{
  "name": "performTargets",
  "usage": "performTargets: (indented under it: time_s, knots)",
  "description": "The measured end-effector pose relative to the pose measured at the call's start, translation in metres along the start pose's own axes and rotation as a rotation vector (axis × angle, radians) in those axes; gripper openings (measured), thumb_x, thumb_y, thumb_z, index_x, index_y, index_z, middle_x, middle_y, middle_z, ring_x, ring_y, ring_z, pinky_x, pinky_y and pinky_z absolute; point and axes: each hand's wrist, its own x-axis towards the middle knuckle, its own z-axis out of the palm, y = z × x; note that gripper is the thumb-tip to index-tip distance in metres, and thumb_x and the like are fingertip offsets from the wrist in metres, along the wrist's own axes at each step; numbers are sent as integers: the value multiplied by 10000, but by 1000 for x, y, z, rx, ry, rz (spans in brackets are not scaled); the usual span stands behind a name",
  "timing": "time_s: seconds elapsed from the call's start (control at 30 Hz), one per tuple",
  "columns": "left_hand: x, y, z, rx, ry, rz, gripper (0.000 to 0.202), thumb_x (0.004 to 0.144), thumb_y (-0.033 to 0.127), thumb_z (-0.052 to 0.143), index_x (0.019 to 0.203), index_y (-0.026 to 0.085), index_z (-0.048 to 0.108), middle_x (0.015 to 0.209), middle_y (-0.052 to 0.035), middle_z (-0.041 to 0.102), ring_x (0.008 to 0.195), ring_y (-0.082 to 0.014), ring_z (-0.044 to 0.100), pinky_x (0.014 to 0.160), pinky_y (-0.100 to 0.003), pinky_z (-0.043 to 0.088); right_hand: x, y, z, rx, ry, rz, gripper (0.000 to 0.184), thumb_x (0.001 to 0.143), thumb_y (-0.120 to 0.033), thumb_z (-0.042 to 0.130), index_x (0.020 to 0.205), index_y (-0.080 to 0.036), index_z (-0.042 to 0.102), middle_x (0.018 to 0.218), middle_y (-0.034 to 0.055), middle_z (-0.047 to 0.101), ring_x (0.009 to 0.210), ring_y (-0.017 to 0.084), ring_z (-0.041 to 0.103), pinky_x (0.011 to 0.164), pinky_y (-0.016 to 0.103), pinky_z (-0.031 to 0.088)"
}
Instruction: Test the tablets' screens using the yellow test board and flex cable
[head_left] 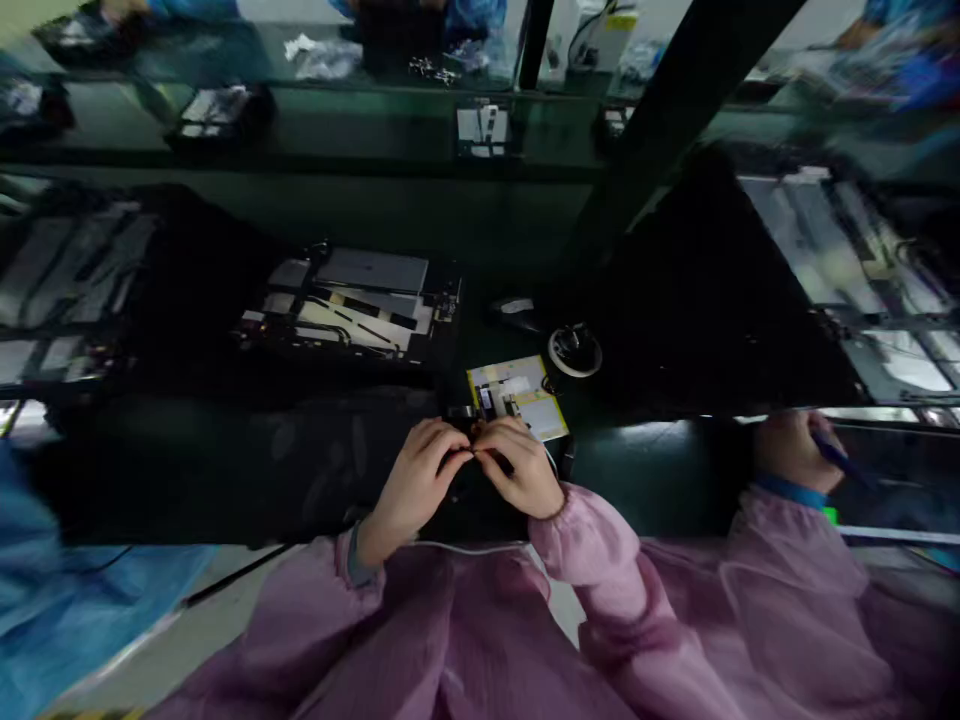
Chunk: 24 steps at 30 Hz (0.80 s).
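My left hand (426,475) and my right hand (519,465) meet at the fingertips over the dark work surface, each closed in a pinch. What they hold between them is too small and dark to make out. Just beyond the fingers lies a white card with yellow edges (551,416), with small electronic parts (495,398) on it. A round white-rimmed dish (575,350) with dark contents stands a little farther off to the right. Up and to the left lies an opened flat device (367,300) with pale panels and dark strips.
At the right, a co-worker's hand (796,450) in a pink sleeve holds a dark pen-like tool. More opened devices lie at the far left (67,270) and right (832,250). A dark slanting post (667,110) crosses the shelf (375,125) behind, which carries black trays (217,112).
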Motion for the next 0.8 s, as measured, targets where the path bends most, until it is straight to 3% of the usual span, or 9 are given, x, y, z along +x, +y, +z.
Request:
performTargets:
  time_s: [0.17, 0.4, 0.8]
  knots:
    - [2, 0, 3, -23, 10, -43, 58, 872, 194, 569, 844, 227, 531, 812, 5, 608, 837, -163, 588, 795, -307, 495, 1, 0, -3, -6, -4, 3, 109, 900, -144, 507, 896, -202, 600, 850, 50, 645, 894, 190, 589, 789, 356, 448]
    - [-1, 1, 4, 53, 71, 30, 109, 867, 188, 583, 845, 228, 484, 824, 10, 607, 881, -165, 588, 963, -377, 456, 1, 0, -2, -36, -8, -1, 112, 900, -159, 496, 886, -205, 597, 818, 50, 639, 876, 198, 583, 781, 374, 440]
    - [0, 4, 5, 33, 26, -33, 60, 876, 191, 562, 872, 236, 523, 832, 1, 615, 917, -186, 601, 898, -374, 481, 1, 0, -2, -71, 17, 6, 101, 854, -128, 513, 830, -207, 570, 774, 30, 615, 823, 184, 560, 754, 341, 428]
